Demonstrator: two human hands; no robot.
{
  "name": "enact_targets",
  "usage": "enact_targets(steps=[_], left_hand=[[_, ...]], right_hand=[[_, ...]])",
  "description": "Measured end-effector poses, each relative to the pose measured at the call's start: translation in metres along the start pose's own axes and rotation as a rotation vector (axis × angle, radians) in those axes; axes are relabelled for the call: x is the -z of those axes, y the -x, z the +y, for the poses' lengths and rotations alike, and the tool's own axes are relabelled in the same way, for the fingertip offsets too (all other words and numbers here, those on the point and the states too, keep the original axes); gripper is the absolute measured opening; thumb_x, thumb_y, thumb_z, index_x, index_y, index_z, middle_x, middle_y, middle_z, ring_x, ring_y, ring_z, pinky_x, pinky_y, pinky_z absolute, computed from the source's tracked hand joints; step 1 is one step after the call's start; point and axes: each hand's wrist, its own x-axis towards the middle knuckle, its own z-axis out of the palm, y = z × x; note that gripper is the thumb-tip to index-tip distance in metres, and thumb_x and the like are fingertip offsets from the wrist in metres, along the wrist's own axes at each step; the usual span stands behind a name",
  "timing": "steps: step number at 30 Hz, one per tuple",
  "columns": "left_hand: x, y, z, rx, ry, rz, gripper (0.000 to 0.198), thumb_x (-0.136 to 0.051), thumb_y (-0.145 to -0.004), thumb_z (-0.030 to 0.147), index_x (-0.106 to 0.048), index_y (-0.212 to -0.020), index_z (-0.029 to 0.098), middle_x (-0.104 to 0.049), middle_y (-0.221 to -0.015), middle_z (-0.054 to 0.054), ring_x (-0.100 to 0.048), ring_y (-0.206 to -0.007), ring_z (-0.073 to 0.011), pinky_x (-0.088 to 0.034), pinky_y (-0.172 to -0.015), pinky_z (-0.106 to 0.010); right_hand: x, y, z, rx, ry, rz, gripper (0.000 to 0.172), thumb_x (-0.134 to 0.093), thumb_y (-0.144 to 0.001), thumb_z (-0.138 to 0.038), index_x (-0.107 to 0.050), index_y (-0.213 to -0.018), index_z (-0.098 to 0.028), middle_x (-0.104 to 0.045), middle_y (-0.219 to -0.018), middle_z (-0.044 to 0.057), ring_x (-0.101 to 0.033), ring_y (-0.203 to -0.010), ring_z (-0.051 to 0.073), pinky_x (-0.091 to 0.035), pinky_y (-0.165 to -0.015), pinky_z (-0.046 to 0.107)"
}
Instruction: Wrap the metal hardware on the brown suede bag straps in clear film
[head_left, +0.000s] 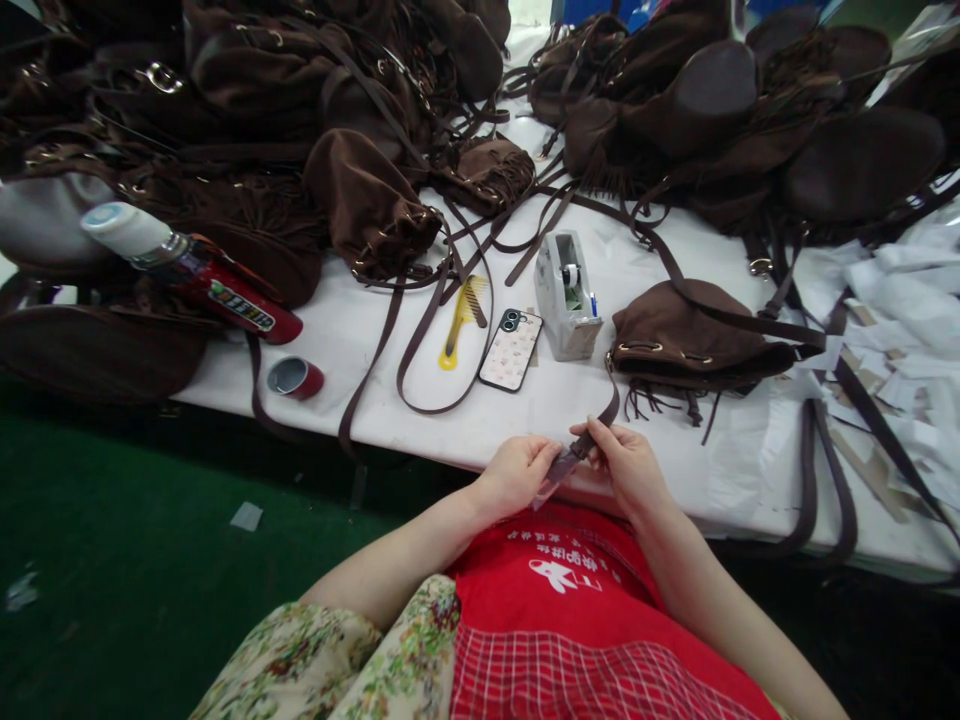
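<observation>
Brown suede strap (576,458), its loose end pinched between both hands just off the near edge of the white surface (555,405), above a red apron (570,600). Strap runs up and back to a fringed pouch bag (690,335) lying alone on the surface, close in front. Progress, as a judgement: work sits at the strap end of this one bag. Heaped bags far left (262,120) and far right (750,110) look alike; cannot tell which are finished. Left hand (517,475): grip closed, fingertips nipping the strap's tip, which shows a paler face, material unclear. Right hand (626,465): grip closed too, thumb and fingers on the strap just above. Tape dispenser (566,295), phone (511,349) and yellow comb (463,318) lie near, untouched.
</observation>
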Motion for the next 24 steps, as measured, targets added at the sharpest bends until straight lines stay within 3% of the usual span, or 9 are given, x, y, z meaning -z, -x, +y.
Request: enact_targets(steps=[8, 12, 15, 18, 21, 24], left_hand=[[0.005, 0.003, 0.010, -0.253, -0.366, 0.118, 0.041, -0.034, -0.095, 0.038, -0.064, -0.074, 0.017, -0.060, -0.064, -0.003, -0.052, -0.061, -0.0140, -0.039, -0.063, -0.024], [-0.002, 0.001, 0.006, -0.136, -0.115, 0.025, 0.043, -0.034, -0.095, 0.044, -0.064, -0.082, 0.016, -0.058, -0.060, -0.002, -0.054, -0.054, -0.0138, -0.041, -0.058, -0.025], [-0.001, 0.001, 0.000, -0.103, 0.103, -0.025, 0.038, -0.057, -0.084, 0.043, -0.061, -0.106, 0.012, -0.065, -0.077, -0.005, -0.059, -0.064, -0.0140, -0.045, -0.062, -0.025], [0.006, 0.002, -0.005, -0.077, 0.094, 0.018, 0.057, -0.071, -0.073, 0.032, -0.053, -0.124, 0.012, -0.064, -0.081, -0.003, -0.058, -0.067, -0.0123, -0.044, -0.064, -0.024], [0.011, 0.004, -0.007, -0.045, 0.107, -0.026, 0.059, -0.070, -0.073, 0.030, -0.051, -0.127, 0.014, -0.059, -0.070, 0.002, -0.055, -0.061, -0.0103, -0.043, -0.061, -0.023], [0.010, 0.003, -0.008, -0.052, 0.190, -0.086, 0.055, -0.073, -0.072, 0.031, -0.056, -0.121, 0.014, -0.063, -0.076, 0.000, -0.058, -0.069, -0.0115, -0.045, -0.067, -0.024]], right_hand=[[0.002, -0.001, 0.008, -0.028, -0.032, -0.042, 0.045, -0.070, -0.070, -0.056, -0.074, -0.076, -0.012, -0.054, -0.047, 0.000, -0.043, -0.041, 0.008, -0.031, -0.040, 0.021], [0.000, -0.002, 0.009, -0.004, -0.030, 0.002, 0.044, -0.071, -0.069, -0.056, -0.074, -0.076, -0.013, -0.054, -0.046, 0.000, -0.044, -0.041, 0.009, -0.032, -0.040, 0.021], [0.003, -0.002, 0.008, 0.023, -0.071, 0.062, 0.043, -0.071, -0.069, -0.056, -0.074, -0.079, -0.013, -0.052, -0.045, -0.002, -0.042, -0.041, 0.008, -0.031, -0.040, 0.021], [0.007, -0.002, 0.006, 0.039, -0.082, 0.069, 0.043, -0.070, -0.070, -0.055, -0.074, -0.080, -0.013, -0.052, -0.046, -0.002, -0.042, -0.041, 0.008, -0.030, -0.040, 0.022], [0.009, -0.002, 0.005, 0.034, -0.080, 0.066, 0.042, -0.071, -0.070, -0.055, -0.073, -0.078, -0.013, -0.052, -0.046, -0.001, -0.042, -0.040, 0.008, -0.029, -0.039, 0.022], [0.010, -0.002, 0.005, -0.011, -0.131, 0.056, 0.041, -0.072, -0.069, -0.053, -0.073, -0.076, -0.013, -0.050, -0.044, -0.002, -0.040, -0.039, 0.007, -0.027, -0.038, 0.021]])
